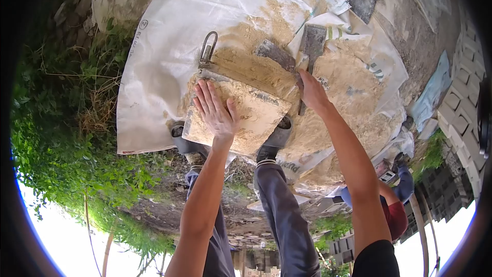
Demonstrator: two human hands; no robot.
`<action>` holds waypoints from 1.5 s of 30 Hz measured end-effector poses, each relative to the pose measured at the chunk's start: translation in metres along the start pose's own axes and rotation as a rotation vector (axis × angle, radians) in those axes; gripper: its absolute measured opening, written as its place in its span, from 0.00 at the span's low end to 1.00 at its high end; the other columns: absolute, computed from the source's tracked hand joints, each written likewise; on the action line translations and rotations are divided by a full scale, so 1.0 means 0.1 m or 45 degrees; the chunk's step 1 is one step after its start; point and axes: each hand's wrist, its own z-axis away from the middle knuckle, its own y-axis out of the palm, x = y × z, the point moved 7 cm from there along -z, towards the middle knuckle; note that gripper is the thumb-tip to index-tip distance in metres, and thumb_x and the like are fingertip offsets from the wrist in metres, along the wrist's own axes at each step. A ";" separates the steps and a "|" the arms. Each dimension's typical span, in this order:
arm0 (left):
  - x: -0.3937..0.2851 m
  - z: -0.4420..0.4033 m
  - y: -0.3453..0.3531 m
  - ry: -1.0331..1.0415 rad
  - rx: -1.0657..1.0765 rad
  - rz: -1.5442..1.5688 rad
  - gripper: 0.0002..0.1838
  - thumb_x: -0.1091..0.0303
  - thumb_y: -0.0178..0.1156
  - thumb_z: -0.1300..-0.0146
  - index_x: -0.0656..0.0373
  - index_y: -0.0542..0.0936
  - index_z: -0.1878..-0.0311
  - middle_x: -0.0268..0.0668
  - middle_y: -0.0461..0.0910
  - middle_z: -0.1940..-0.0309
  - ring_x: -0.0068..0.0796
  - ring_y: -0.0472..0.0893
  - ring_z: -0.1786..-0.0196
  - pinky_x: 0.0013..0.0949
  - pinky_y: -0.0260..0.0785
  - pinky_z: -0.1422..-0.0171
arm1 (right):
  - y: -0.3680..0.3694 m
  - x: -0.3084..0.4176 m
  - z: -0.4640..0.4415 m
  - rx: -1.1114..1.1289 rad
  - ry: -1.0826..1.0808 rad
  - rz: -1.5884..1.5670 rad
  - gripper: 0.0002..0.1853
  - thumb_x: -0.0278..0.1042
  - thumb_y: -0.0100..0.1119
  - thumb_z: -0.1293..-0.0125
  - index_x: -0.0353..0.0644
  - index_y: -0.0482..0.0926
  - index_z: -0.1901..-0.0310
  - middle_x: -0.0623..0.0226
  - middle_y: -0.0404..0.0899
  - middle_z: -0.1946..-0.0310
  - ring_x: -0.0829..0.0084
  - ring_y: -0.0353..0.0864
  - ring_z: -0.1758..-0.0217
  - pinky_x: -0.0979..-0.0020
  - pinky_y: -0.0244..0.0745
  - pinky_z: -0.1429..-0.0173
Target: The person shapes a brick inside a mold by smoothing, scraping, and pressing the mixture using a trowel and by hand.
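Note:
My left hand (218, 112) lies flat, fingers stretched, on the dusty, sand-coloured top of a rectangular block or mould (251, 123). Along its far edge runs a dark metal rim, with a bent metal loop handle (208, 48) at the upper left corner. My right hand (313, 92), to the right of the mould, is closed round a dark narrow tool (301, 106), partly hidden by the fingers. Just beyond that hand are a dark flat piece (277, 54) and another dark flat bar (312, 43), lying in tan powder (341, 77).
White woven sacking (164, 66) spreads beneath the mould. My feet in dark shoes (277, 136) stand at its near edge. Green plants (61, 118) grow at the left. Stacked grey blocks (461, 97) line the right. Another person in a red top (397, 219) is at the lower right.

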 end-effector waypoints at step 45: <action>0.15 0.64 -0.20 0.111 0.128 0.245 0.44 0.42 0.41 0.30 0.71 0.44 0.26 0.59 0.40 0.25 0.58 0.37 0.22 0.56 0.27 0.22 | 0.21 1.04 1.73 -0.422 -0.045 -0.168 0.20 0.34 0.57 0.33 0.38 0.68 0.42 0.50 0.75 0.51 0.52 0.76 0.50 0.56 0.71 0.44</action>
